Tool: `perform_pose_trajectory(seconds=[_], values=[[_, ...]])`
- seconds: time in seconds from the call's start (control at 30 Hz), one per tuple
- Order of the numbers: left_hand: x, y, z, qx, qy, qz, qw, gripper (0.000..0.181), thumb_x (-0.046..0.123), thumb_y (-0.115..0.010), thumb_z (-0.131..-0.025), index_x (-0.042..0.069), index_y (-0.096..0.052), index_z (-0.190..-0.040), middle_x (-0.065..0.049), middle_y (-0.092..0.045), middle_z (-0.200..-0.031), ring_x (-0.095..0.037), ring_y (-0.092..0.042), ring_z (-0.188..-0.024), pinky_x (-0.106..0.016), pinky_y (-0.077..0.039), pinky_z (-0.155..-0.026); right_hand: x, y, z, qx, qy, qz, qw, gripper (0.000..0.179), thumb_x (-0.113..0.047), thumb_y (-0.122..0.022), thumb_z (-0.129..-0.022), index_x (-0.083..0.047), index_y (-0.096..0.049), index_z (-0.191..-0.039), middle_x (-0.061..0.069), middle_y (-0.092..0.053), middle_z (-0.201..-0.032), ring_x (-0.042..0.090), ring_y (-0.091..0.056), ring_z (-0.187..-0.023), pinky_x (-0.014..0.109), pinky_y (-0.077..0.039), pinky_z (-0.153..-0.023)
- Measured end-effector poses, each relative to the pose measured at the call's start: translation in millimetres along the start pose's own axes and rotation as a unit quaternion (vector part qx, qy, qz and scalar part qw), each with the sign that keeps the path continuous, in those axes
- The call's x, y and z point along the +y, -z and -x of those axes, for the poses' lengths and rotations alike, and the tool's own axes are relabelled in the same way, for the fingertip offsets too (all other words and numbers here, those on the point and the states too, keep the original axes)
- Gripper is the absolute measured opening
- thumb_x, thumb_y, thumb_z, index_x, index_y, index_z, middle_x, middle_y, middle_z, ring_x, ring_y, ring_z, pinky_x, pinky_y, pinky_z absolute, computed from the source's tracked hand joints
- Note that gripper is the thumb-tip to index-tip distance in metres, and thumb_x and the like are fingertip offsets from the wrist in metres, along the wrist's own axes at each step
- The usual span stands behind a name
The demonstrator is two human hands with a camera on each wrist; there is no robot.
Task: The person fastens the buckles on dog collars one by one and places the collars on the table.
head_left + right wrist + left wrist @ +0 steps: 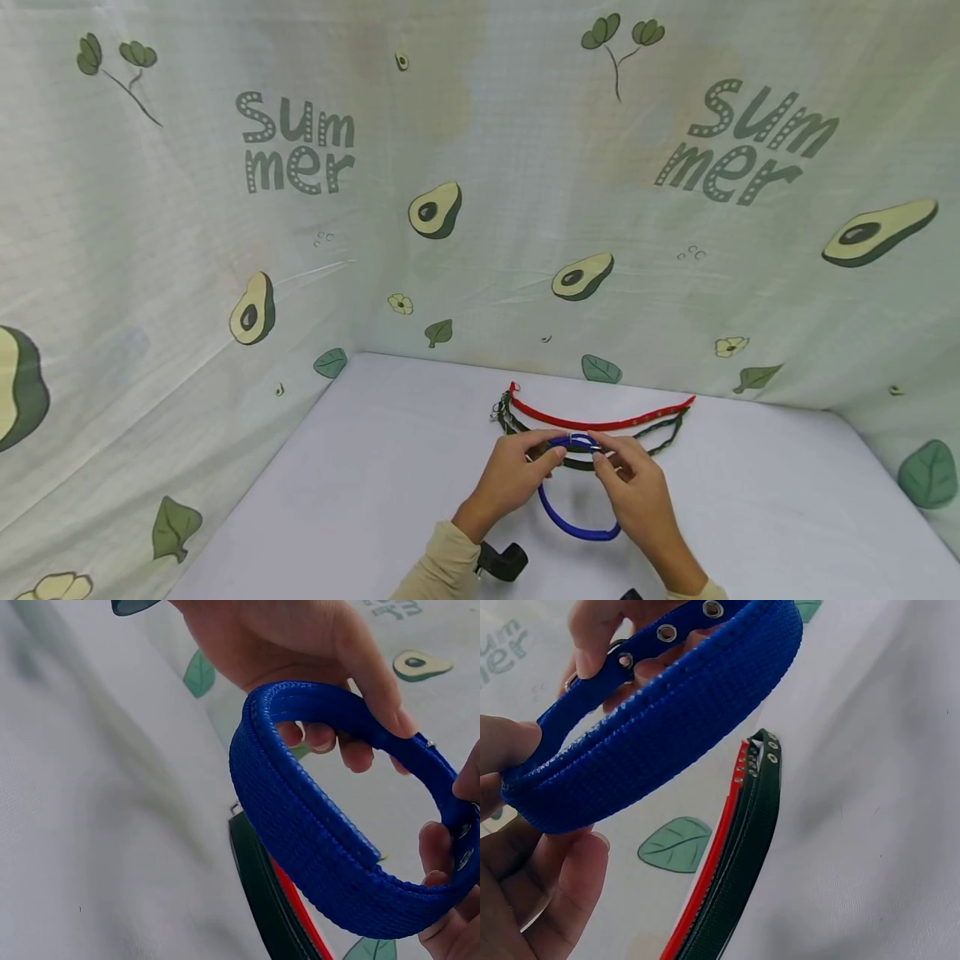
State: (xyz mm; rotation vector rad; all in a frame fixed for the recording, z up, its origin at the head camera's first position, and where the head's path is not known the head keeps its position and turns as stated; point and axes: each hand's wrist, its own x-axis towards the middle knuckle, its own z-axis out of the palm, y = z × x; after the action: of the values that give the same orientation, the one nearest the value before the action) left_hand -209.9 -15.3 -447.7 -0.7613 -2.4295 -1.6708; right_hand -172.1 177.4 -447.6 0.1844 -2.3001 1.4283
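Note:
A blue collar is held up in a loop between both hands, its thick padded band hanging toward me in the head view. My left hand pinches one side of it between thumb and fingers. On the other side, my right hand pinches the strap near its metal eyelets. The left wrist view shows the padded band close up, with stitching along its edge. A small metal fitting shows on the narrow strap in the right wrist view. Fingers hide part of the strap ends.
Behind the hands, a red collar lies curved on the white table. A dark green collar with eyelets lies against it, partly covered by the hands in the head view. Printed fabric hangs around the table's back and sides.

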Motion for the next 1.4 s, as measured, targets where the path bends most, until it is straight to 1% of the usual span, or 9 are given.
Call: perform_pose_trajectory(seconds=[0.17, 0.33, 0.47, 0.57, 0.77, 0.93, 1.03, 1.2, 1.4], values=[[0.5, -0.6, 0.5, 0.004, -0.005, -0.007, 1.0, 0.028, 0.03, -0.066, -0.099, 0.02, -0.07, -0.124, 0.008, -0.066, -0.081, -0.003, -0.061, -0.068, -0.024, -0.052, -0.06, 0, 1, -0.2, -0.006, -0.011, 0.024, 0.9996, 0.025, -0.008, -0.065, -0.098, -0.013, -0.073, -0.12, 0.0, -0.064, -0.103, 0.014, -0.06, -0.077, 0.024, -0.05, -0.061], [-2.3, -1.6, 0.3, 0.009, -0.013, -0.018, 0.9997, 0.024, 0.029, -0.067, -0.098, 0.02, -0.072, -0.12, 0.012, -0.065, -0.08, -0.001, -0.061, -0.067, -0.023, -0.052, -0.058, 0, 1, -0.5, -0.014, -0.021, 0.034, 0.9991, 0.024, -0.006, -0.064, -0.097, -0.015, -0.073, -0.118, 0.0, -0.062, -0.098, 0.014, -0.057, -0.075, 0.024, -0.047, -0.06], [-2.6, -0.1, 1.4, 0.027, -0.008, -0.052, 0.9982, 0.023, 0.031, -0.069, -0.097, 0.021, -0.074, -0.117, 0.014, -0.065, -0.077, 0.001, -0.06, -0.064, -0.022, -0.05, -0.054, -1, -1, -0.5, -0.025, -0.032, 0.02, 0.999, 0.025, -0.007, -0.064, -0.098, -0.014, -0.072, -0.12, 0.001, -0.061, -0.099, 0.014, -0.059, -0.076, 0.025, -0.05, -0.061], [-3.4, 0.5, 3.2, 0.041, -0.001, -0.062, 0.9972, 0.023, 0.031, -0.069, -0.097, 0.02, -0.075, -0.116, 0.011, -0.068, -0.078, 0.002, -0.059, -0.061, -0.022, -0.049, -0.052, -2, -3, 0.3, -0.034, -0.056, -0.006, 0.9978, 0.029, -0.009, -0.064, -0.098, -0.011, -0.068, -0.127, 0.006, -0.061, -0.102, 0.017, -0.062, -0.077, 0.026, -0.052, -0.06], [-7.0, 2.1, 8.5, 0.08, 0.017, -0.031, 0.9961, 0.023, 0.028, -0.069, -0.097, 0.015, -0.075, -0.115, 0.002, -0.071, -0.082, -0.002, -0.061, -0.06, -0.023, -0.05, -0.053, -3, -7, -0.1, -0.038, -0.133, -0.073, 0.9877, 0.03, -0.013, -0.059, -0.102, -0.009, -0.062, -0.131, 0.013, -0.064, -0.103, 0.033, -0.066, -0.08, 0.029, -0.055, -0.06], [-12.9, 8.4, 11.4, 0.122, 0.024, -0.016, 0.9921, 0.023, 0.025, -0.069, -0.097, 0.011, -0.074, -0.114, 0.005, -0.068, -0.078, -0.005, -0.063, -0.06, -0.023, -0.052, -0.054, -3, -11, 0.5, -0.044, -0.173, -0.119, 0.9767, 0.027, -0.013, -0.056, -0.103, -0.005, -0.062, -0.128, 0.02, -0.066, -0.106, 0.029, -0.068, -0.083, 0.032, -0.057, -0.064], [-17.8, 15.6, 14.3, 0.153, 0.031, -0.012, 0.9877, 0.022, 0.024, -0.07, -0.096, 0.009, -0.074, -0.112, 0.005, -0.068, -0.077, -0.006, -0.063, -0.058, -0.024, -0.052, -0.053, -3, -16, 3.0, -0.056, -0.173, -0.131, 0.9744, 0.025, -0.01, -0.057, -0.102, -0.002, -0.062, -0.125, 0.022, -0.066, -0.105, 0.026, -0.069, -0.081, 0.033, -0.057, -0.063], [-21.2, 27.5, 18.5, 0.19, 0.042, -0.008, 0.9808, 0.019, 0.018, -0.071, -0.096, 0.008, -0.074, -0.111, -0.005, -0.074, -0.083, -0.009, -0.063, -0.055, -0.025, -0.053, -0.052, -2, -25, 6.6, -0.087, -0.173, -0.134, 0.9718, 0.022, -0.005, -0.061, -0.098, 0.0, -0.066, -0.118, 0.02, -0.067, -0.095, 0.027, -0.067, -0.072, 0.035, -0.056, -0.057], [-27.3, 35.9, 22.6, 0.229, 0.064, -0.022, 0.9709, 0.017, 0.018, -0.071, -0.095, 0.009, -0.075, -0.109, 0.002, -0.073, -0.08, -0.009, -0.061, -0.051, -0.025, -0.052, -0.05, 0, -32, 7.0, -0.164, -0.163, -0.105, 0.9672, 0.03, -0.009, -0.065, -0.095, 0.005, -0.062, -0.122, 0.014, -0.068, -0.083, 0.025, -0.064, -0.063, 0.034, -0.053, -0.051]])
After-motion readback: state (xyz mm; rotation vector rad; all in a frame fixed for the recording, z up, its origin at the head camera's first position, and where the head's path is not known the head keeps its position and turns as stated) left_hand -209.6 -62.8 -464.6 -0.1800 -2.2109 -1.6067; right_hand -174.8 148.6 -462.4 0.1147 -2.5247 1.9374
